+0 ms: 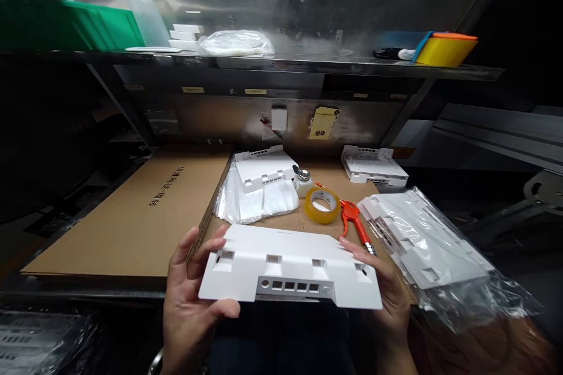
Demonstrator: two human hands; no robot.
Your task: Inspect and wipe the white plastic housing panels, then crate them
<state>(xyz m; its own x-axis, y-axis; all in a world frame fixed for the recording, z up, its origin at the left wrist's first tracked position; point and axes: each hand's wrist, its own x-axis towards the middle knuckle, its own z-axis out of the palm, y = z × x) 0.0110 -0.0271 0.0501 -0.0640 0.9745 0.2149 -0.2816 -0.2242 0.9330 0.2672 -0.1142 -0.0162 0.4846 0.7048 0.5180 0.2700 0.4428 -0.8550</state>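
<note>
A white plastic housing [292,263] with a row of port openings is held up in front of me, its slotted edge facing my body. My left hand [193,293] grips its left end, thumb along the lower edge and fingers behind. At the right end, my right hand [387,293] is closed round it, the thumb hidden behind the part. Beyond it lie a roll of yellowish tape [322,205] and an orange air blow gun [358,225]. Another white housing [266,167] rests on a stack of clear plastic bags [264,202].
Flat cardboard [132,211] covers the left side. At right lie a bagged white housing [431,240] and a bare one [373,165]. A pump bottle [303,183] stands mid-table. The shelf above carries a green bin [92,26], a squeeze bottle [147,14] and a yellow container [446,50].
</note>
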